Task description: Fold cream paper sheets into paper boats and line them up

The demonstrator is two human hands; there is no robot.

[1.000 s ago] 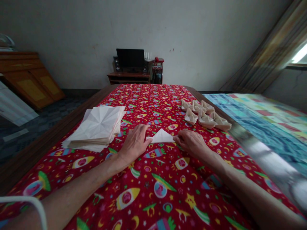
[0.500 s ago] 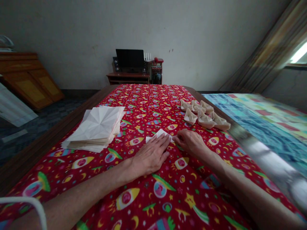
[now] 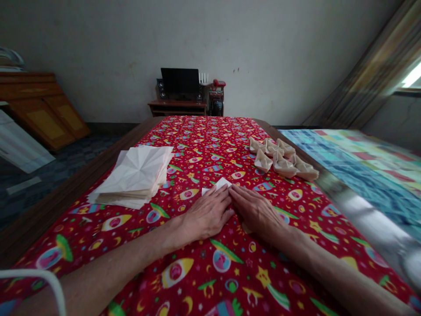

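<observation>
A small piece of folded white paper point(image 3: 223, 182) lies on the red patterned cloth point(image 3: 210, 145), mostly covered by my hands. Across its left part my left hand point(image 3: 212, 214) rests flat, fingers stretched out and pointing away from me. My right hand point(image 3: 251, 208) lies over the paper's right edge with its fingers extended, the tips close to those of the left hand. A stack of creased paper sheets point(image 3: 134, 169) sits to the left. Over on the right stand several folded paper shapes point(image 3: 284, 164), grouped near the table edge.
A white curved tube or cable point(image 3: 49, 276) shows at lower left. The table's dark wooden edge point(image 3: 62, 188) runs along the left. Beyond the right edge is a bed with a coloured cover point(image 3: 345, 162). A monitor point(image 3: 180, 80) on a desk stands against the far wall.
My right hand has gone from curled fingers at the paper's right corner to lying flat over that edge, nearer my left hand. The left hand stays on the paper.
</observation>
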